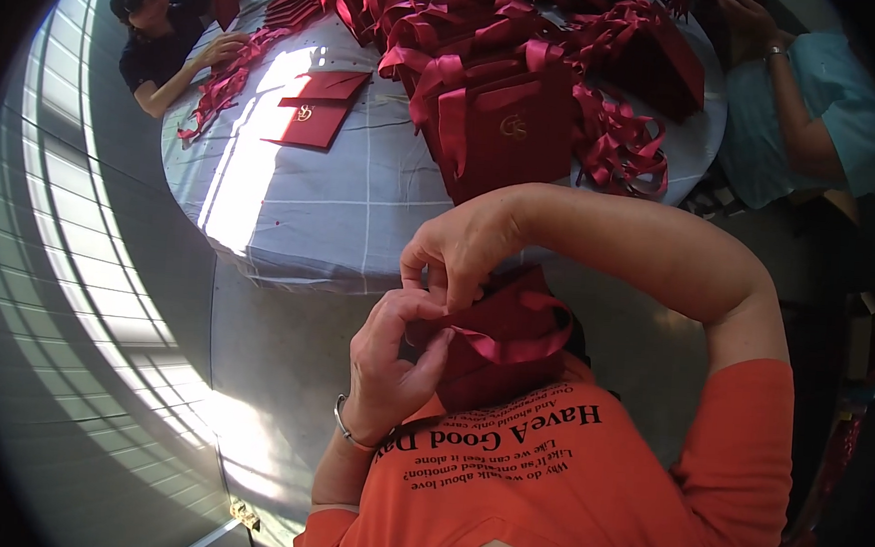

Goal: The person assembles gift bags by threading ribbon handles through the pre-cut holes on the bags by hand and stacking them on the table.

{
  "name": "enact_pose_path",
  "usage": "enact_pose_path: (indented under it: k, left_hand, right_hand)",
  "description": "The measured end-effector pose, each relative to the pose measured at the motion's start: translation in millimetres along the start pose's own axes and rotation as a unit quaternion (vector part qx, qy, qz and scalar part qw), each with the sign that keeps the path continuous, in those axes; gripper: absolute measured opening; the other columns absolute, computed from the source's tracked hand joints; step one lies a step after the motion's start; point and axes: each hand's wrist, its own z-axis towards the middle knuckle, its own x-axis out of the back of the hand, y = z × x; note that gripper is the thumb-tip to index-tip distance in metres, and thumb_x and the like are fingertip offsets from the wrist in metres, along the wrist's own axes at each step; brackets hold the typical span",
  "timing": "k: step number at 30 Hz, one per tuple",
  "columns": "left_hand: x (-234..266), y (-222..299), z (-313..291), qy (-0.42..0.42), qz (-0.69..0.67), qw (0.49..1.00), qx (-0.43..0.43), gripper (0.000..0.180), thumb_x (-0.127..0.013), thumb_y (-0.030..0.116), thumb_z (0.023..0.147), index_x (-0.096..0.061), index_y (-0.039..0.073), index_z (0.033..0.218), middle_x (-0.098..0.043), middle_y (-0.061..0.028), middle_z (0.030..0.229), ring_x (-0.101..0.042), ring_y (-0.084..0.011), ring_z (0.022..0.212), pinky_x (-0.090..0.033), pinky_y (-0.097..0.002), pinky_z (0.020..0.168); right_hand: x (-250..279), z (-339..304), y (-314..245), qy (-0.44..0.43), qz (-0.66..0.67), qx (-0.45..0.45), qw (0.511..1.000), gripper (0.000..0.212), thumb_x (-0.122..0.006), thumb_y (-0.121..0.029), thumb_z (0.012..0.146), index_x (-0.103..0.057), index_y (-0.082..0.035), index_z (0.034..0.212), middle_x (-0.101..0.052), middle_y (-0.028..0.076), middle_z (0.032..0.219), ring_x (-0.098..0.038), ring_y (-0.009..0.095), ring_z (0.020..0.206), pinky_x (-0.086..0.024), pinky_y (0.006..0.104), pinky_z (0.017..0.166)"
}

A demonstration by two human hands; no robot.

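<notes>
Orange shirt cloth (565,482) lies closest to us, and against its far side our hands work on a dark red bag (491,385), just off the near edge of the table (310,221). Our left hand (391,351) pinches its left edge between thumb and fingers; our right hand (462,243) bends down beside it, fingertips drawn together, though we cannot tell what they grip. We judge the bag light, its panels stiff card that could crease if squeezed. Its ribbon (513,350), looped toward the right, looks soft and slippery, apt to slide. We would steady the bag by its firm edge and pinch the ribbon close to where it joins.
</notes>
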Motion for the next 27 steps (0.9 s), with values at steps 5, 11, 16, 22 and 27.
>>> enact_pose_path:
  k: [5,11,16,22,27]
  left_hand:
    - [-1,-2,-3,-0.001,-0.101,0.992,0.077,0.029,-0.072,-0.009,0.077,-0.058,0.001,0.100,-0.063,-0.0055,0.100,-0.059,-0.0095,0.086,-0.049,-0.0235,0.077]
    - [-2,13,6,0.010,-0.033,0.999,0.020,0.025,-0.070,-0.009,0.076,-0.058,0.001,0.096,-0.064,-0.0088,0.091,-0.065,-0.0154,0.079,-0.053,-0.0273,0.072]
    - [-4,13,2,0.027,0.014,0.999,0.024,0.026,-0.068,-0.011,0.075,-0.057,0.001,0.095,-0.064,-0.0106,0.092,-0.066,-0.0196,0.080,-0.054,-0.0292,0.072]
    - [0,4,-3,0.028,0.006,0.999,0.033,0.026,-0.066,-0.011,0.077,-0.057,0.003,0.097,-0.063,-0.0040,0.095,-0.058,-0.0081,0.078,-0.049,-0.0229,0.071]
    - [0,4,-6,0.000,-0.097,0.991,0.092,0.029,-0.065,-0.011,0.079,-0.054,0.002,0.102,-0.061,-0.0041,0.100,-0.057,-0.0078,0.086,-0.048,-0.0224,0.076]
  right_hand:
    - [-11,-5,2,0.062,0.021,0.034,0.997,0.047,-0.075,-0.007,0.073,-0.058,0.000,0.116,-0.069,0.005,0.086,-0.061,0.011,0.070,-0.045,0.0251,0.060]
    - [-5,-4,6,0.009,0.027,0.041,0.999,0.045,-0.076,-0.009,0.077,-0.059,-0.001,0.117,-0.070,0.003,0.085,-0.063,0.010,0.071,-0.046,0.0241,0.059]
    - [-9,-6,-1,0.048,0.014,0.041,0.998,0.043,-0.076,-0.009,0.074,-0.061,0.000,0.114,-0.069,0.003,0.083,-0.062,0.010,0.070,-0.045,0.0236,0.058]
    - [-20,3,4,0.125,0.080,0.028,0.989,0.039,-0.074,-0.003,0.068,-0.063,0.001,0.106,-0.068,0.003,0.079,-0.060,0.010,0.066,-0.045,0.0238,0.056]
    - [-13,5,12,0.365,0.097,0.115,0.919,0.026,-0.071,-0.001,0.072,-0.064,0.000,0.097,-0.067,0.005,0.076,-0.063,0.012,0.068,-0.049,0.0253,0.059]
